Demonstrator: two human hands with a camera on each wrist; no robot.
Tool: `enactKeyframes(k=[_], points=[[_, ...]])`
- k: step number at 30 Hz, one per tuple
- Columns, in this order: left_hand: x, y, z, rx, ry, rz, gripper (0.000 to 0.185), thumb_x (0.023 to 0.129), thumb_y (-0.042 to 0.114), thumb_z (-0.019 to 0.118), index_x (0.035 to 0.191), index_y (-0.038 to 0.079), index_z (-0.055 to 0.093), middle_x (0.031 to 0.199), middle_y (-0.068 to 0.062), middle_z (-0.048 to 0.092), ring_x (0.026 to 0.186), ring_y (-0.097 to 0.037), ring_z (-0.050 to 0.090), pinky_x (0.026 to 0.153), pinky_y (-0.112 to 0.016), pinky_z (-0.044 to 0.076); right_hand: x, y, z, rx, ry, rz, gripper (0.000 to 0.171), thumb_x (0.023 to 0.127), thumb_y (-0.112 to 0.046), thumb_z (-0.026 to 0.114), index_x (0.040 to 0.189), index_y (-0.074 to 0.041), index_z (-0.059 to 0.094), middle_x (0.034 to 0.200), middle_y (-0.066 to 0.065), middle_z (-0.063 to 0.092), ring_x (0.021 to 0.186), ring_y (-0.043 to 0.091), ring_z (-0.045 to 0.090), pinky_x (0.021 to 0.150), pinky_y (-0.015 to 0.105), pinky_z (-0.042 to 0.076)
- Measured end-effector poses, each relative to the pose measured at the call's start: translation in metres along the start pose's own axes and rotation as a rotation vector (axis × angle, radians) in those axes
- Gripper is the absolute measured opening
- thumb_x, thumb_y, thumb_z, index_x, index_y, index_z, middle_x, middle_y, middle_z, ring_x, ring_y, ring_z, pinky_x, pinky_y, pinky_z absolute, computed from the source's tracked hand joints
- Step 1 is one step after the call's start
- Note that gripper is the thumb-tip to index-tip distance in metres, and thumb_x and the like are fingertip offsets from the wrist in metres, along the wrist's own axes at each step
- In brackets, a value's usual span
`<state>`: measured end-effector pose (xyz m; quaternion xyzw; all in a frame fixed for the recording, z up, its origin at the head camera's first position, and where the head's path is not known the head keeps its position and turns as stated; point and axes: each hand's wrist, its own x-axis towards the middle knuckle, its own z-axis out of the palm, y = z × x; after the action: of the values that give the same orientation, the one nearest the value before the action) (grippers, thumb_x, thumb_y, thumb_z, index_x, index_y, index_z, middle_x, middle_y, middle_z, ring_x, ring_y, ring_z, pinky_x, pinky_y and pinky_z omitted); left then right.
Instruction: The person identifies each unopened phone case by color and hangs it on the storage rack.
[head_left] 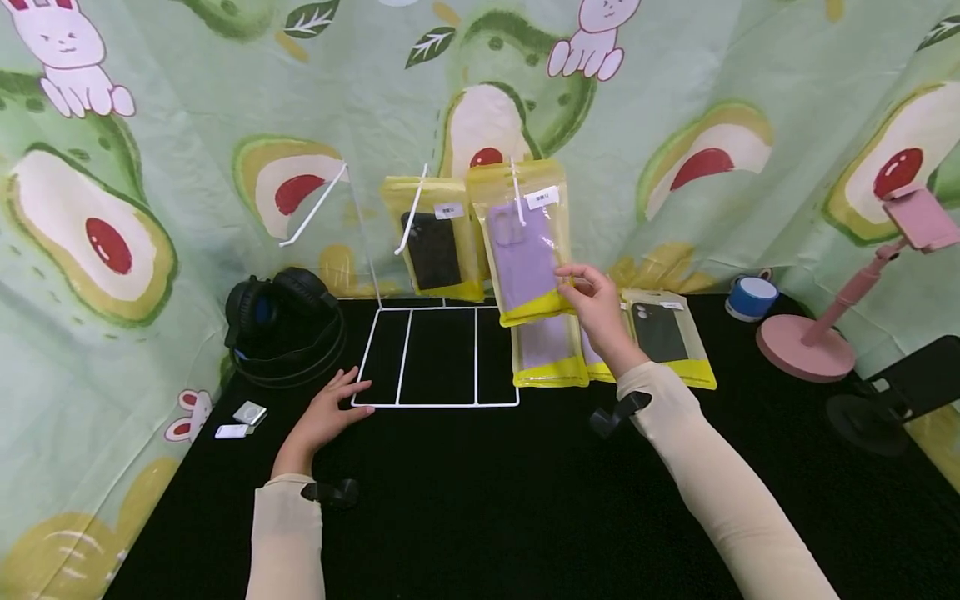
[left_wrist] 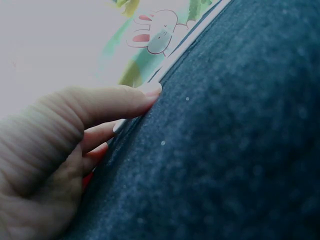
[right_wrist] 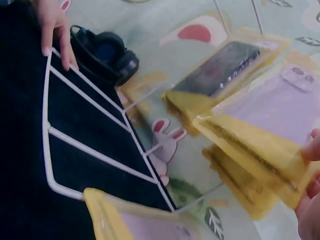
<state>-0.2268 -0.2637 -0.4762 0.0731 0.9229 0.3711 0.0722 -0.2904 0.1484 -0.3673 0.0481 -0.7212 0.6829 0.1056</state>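
A white wire display rack (head_left: 442, 406) stands on the black cloth, with hooks sticking out from its upper part. My right hand (head_left: 597, 312) pinches the lower right edge of a clear pouch with yellow ends and a purple phone case (head_left: 528, 258) inside. A hook's prong juts out in front of this pouch near its top. On the middle hook hangs a similar pouch with a black phone case (head_left: 431, 250). My left hand (head_left: 322, 423) rests at the rack's front left corner, thumb and fingers extended against the wire (right_wrist: 48, 62).
More pouched phone cases (head_left: 551, 346) lie by the rack's right side, one with a dark case (head_left: 660, 332). Black headphones (head_left: 281, 321) sit at the left, near small white items (head_left: 240, 421). A blue-and-white round object (head_left: 752, 297), pink phone stand (head_left: 806, 347) and black stand (head_left: 870, 423) are right.
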Motion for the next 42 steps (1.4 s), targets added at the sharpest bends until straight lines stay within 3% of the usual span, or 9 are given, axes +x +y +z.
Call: enactKeyframes(k=[6, 9, 13, 19, 26, 31, 36, 39, 42], points=[[0.0, 0.0, -0.001, 0.002, 0.002, 0.002, 0.053, 0.089, 0.025, 0.065, 0.134, 0.0, 0.051, 0.154, -0.021, 0.021, 0.142, -0.04, 0.005, 0.11, -0.062, 0.006, -0.008, 0.02, -0.02, 0.019, -0.066, -0.001, 0.03, 0.09, 0.002, 0.059, 0.119, 0.007, 0.054, 0.113, 0.0, 0.053, 0.088, 0.009, 0.059, 0.076, 0.023, 0.051], [0.0, 0.0, 0.0, 0.004, 0.004, 0.005, 0.053, 0.089, 0.024, 0.065, 0.133, 0.0, 0.051, 0.153, -0.021, 0.022, 0.142, -0.041, 0.006, 0.11, -0.062, 0.007, -0.014, 0.033, -0.034, 0.009, -0.085, 0.021, 0.025, 0.09, 0.0, 0.058, 0.115, 0.004, 0.056, 0.109, 0.004, 0.056, 0.084, 0.008, 0.061, 0.076, 0.024, 0.052], [-0.001, 0.0, 0.0, 0.001, 0.003, 0.002, 0.053, 0.089, 0.024, 0.065, 0.133, -0.001, 0.051, 0.153, -0.021, 0.022, 0.142, -0.041, 0.006, 0.11, -0.062, 0.006, -0.027, 0.05, -0.054, -0.029, -0.075, 0.058, 0.015, 0.092, -0.004, 0.058, 0.107, -0.004, 0.058, 0.101, -0.005, 0.059, 0.081, 0.005, 0.061, 0.075, 0.024, 0.052], [-0.001, 0.001, 0.0, 0.005, 0.006, 0.0, 0.053, 0.089, 0.025, 0.066, 0.133, 0.0, 0.051, 0.153, -0.021, 0.022, 0.142, -0.041, 0.005, 0.11, -0.062, 0.006, -0.047, 0.065, -0.083, -0.024, -0.061, 0.121, 0.027, 0.093, -0.006, 0.057, 0.116, 0.006, 0.052, 0.099, -0.009, 0.06, 0.08, 0.004, 0.062, 0.075, 0.022, 0.052], [-0.001, 0.001, 0.001, 0.009, 0.004, 0.004, 0.054, 0.089, 0.026, 0.065, 0.133, 0.0, 0.051, 0.153, -0.021, 0.022, 0.142, -0.041, 0.006, 0.109, -0.062, 0.007, -0.064, 0.064, -0.118, -0.014, -0.006, 0.213, 0.018, 0.093, -0.008, 0.057, 0.111, -0.01, 0.057, 0.101, 0.0, 0.059, 0.081, 0.005, 0.061, 0.076, 0.021, 0.051], [-0.002, 0.003, -0.001, 0.003, -0.002, -0.007, 0.054, 0.089, 0.026, 0.065, 0.134, 0.0, 0.051, 0.153, -0.021, 0.021, 0.142, -0.041, 0.005, 0.109, -0.063, 0.006, -0.067, 0.059, -0.138, -0.006, 0.05, 0.22, 0.018, 0.092, -0.012, 0.06, 0.11, -0.015, 0.059, 0.102, -0.003, 0.056, 0.082, 0.004, 0.06, 0.074, 0.019, 0.05], [-0.002, 0.004, -0.001, 0.001, -0.011, -0.016, 0.054, 0.089, 0.027, 0.065, 0.134, 0.0, 0.051, 0.154, -0.021, 0.021, 0.142, -0.041, 0.005, 0.109, -0.063, 0.006, -0.058, 0.06, -0.156, -0.185, 0.093, 0.202, 0.029, 0.094, -0.022, 0.059, 0.119, -0.008, 0.054, 0.106, -0.007, 0.054, 0.086, 0.002, 0.055, 0.074, 0.017, 0.049], [-0.001, 0.004, -0.001, -0.001, -0.009, -0.02, 0.054, 0.089, 0.027, 0.065, 0.134, 0.001, 0.05, 0.154, -0.02, 0.02, 0.143, -0.04, 0.004, 0.11, -0.062, 0.006, -0.048, 0.063, -0.167, -0.355, 0.099, 0.245, 0.047, 0.096, -0.028, 0.054, 0.133, -0.001, 0.043, 0.123, 0.009, 0.05, 0.105, 0.016, 0.05, 0.086, 0.029, 0.047], [-0.001, 0.003, -0.001, 0.001, -0.001, -0.015, 0.053, 0.089, 0.025, 0.065, 0.134, 0.0, 0.051, 0.154, -0.02, 0.021, 0.143, -0.04, 0.004, 0.11, -0.062, 0.005, -0.039, 0.068, -0.176, -0.455, 0.066, 0.322, 0.064, 0.097, -0.032, 0.049, 0.143, 0.005, 0.027, 0.142, 0.032, 0.028, 0.125, 0.041, 0.034, 0.101, 0.05, 0.036]])
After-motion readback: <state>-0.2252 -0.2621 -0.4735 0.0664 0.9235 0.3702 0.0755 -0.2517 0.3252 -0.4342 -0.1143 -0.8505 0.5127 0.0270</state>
